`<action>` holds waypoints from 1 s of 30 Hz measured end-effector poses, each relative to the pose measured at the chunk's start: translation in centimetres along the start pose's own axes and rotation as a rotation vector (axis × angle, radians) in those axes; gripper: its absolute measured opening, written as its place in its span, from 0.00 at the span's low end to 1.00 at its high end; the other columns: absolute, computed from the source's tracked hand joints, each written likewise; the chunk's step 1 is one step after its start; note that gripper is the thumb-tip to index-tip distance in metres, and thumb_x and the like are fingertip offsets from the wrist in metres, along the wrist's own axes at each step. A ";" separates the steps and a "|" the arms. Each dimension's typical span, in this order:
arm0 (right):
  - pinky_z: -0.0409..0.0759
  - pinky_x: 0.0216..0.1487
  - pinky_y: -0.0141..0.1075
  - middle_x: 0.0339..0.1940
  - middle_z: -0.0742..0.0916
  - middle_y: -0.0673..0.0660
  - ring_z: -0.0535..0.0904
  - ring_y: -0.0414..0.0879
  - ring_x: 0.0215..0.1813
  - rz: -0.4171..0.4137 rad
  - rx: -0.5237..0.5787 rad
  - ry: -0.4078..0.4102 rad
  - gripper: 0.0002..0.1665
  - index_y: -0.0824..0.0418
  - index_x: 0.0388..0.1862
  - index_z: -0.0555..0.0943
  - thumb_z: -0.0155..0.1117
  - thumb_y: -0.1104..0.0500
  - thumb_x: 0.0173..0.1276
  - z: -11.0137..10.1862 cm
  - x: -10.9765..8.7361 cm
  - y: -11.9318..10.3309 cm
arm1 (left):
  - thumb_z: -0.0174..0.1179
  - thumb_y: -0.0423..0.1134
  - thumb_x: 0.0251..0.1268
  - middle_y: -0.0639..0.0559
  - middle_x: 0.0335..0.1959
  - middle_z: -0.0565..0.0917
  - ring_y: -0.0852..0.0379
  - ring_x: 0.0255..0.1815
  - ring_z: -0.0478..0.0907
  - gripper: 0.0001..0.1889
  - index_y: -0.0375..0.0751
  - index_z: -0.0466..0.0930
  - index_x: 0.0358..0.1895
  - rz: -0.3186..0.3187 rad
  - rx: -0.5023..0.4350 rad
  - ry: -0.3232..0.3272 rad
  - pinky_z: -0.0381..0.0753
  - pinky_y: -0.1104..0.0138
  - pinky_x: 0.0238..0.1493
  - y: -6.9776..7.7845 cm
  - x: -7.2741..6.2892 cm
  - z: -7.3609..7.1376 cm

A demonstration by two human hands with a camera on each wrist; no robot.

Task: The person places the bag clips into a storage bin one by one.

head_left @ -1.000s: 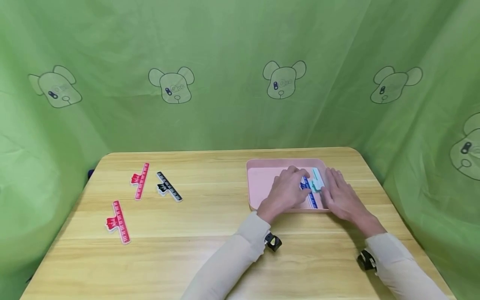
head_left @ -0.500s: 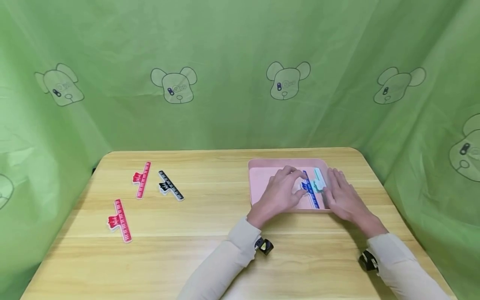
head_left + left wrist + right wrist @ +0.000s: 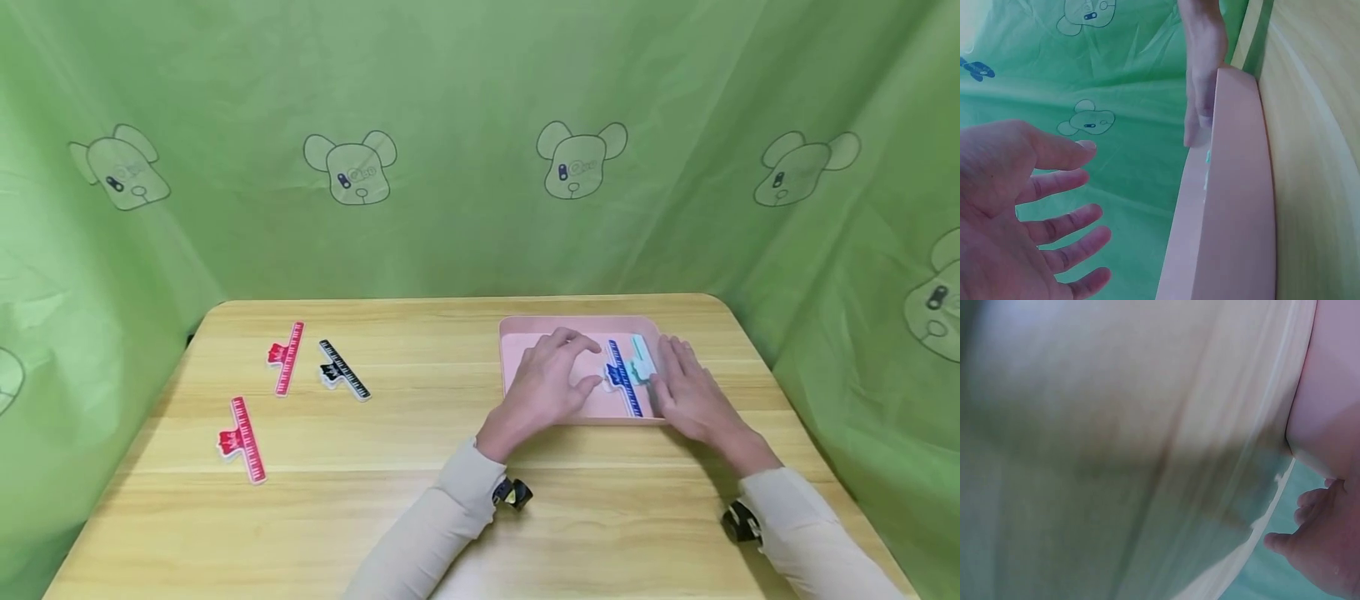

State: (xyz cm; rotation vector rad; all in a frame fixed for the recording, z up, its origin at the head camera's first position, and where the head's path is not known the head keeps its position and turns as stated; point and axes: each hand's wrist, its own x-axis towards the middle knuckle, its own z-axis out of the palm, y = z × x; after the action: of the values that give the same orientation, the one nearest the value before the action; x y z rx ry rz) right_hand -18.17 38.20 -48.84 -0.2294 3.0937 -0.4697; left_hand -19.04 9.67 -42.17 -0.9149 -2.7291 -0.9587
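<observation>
In the head view a pink tray (image 3: 585, 421) stands at the right of the table. Inside it lie a blue piano-key clip (image 3: 624, 379) and, to its right, a mint-green clip (image 3: 641, 360). My left hand (image 3: 543, 379) is over the tray's left part, thumb and fingers spread apart, nothing between them, just left of the blue clip. The left wrist view shows the same hand (image 3: 1035, 219) with its fingers apart above the tray's level. My right hand (image 3: 693, 396) rests along the tray's right wall with straight fingers.
On the table's left lie a red piano-key clip (image 3: 289, 358), a second red clip (image 3: 247, 440) nearer the front, and a black piano-key clip (image 3: 345, 371). A green curtain (image 3: 465, 233) hangs behind and beside the wooden table (image 3: 300, 533).
My left hand has let go of the blue clip and drawn back to the left, its fingers spreading. The blue clip now lies uncovered in the tray. My right hand stays at the tray wall.
</observation>
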 end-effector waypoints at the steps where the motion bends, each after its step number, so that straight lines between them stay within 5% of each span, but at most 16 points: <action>1: 0.46 0.73 0.74 0.81 0.46 0.77 0.41 0.75 0.80 -0.001 0.000 0.000 0.42 0.71 0.82 0.36 0.35 0.50 0.84 0.0 0.0 0.0 | 0.68 0.49 0.69 0.57 0.63 0.76 0.56 0.63 0.74 0.20 0.54 0.80 0.62 -0.001 -0.002 0.002 0.74 0.62 0.62 -0.1 -0.1 -0.1; 30: 0.46 0.73 0.73 0.81 0.48 0.78 0.41 0.76 0.80 0.000 -0.005 0.007 0.42 0.70 0.83 0.36 0.36 0.49 0.84 0.2 -0.2 0.0 | 0.70 0.45 0.67 0.54 0.58 0.80 0.53 0.59 0.76 0.19 0.50 0.82 0.59 0.050 0.018 0.054 0.75 0.62 0.59 -2.7 -2.0 -2.0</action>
State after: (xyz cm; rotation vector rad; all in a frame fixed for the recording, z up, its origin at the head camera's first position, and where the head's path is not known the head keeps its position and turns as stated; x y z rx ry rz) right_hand -17.99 38.20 -49.08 -0.2276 3.1019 -0.4637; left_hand -19.12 5.79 -42.58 -0.9353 -2.6524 -0.9338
